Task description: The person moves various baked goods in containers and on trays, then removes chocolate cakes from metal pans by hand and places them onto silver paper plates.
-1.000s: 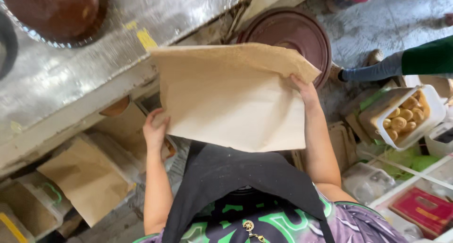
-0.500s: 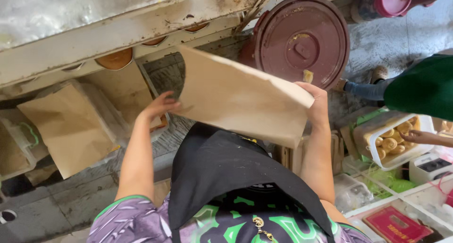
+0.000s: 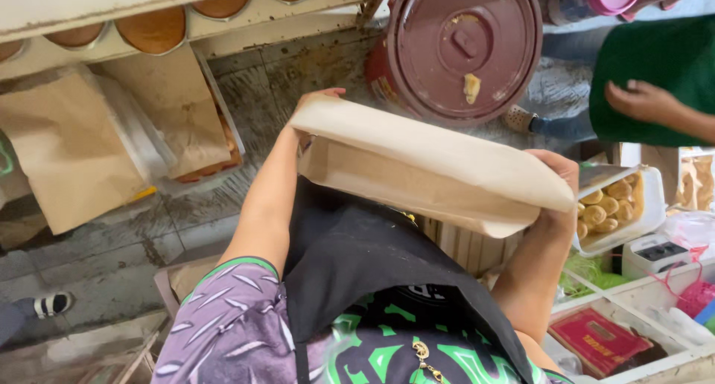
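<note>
Paper bag (image 3: 439, 168) now flatter and lower, both hands (image 3: 555, 179) outstretched, gripping its opposite ends.

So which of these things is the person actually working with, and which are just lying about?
In hand:
- brown paper sheet, bent over and held at both ends
- left hand on its far end
- right hand on its near end

Lying about:
- maroon lidded bucket
- white box of golden pastries
- stacks of brown paper
- red packet
- another person's hand

Both arms stretched fwd, left hand (image 3: 316, 105) & right hand (image 3: 555, 179) w/ fingers curled in grip.
</note>
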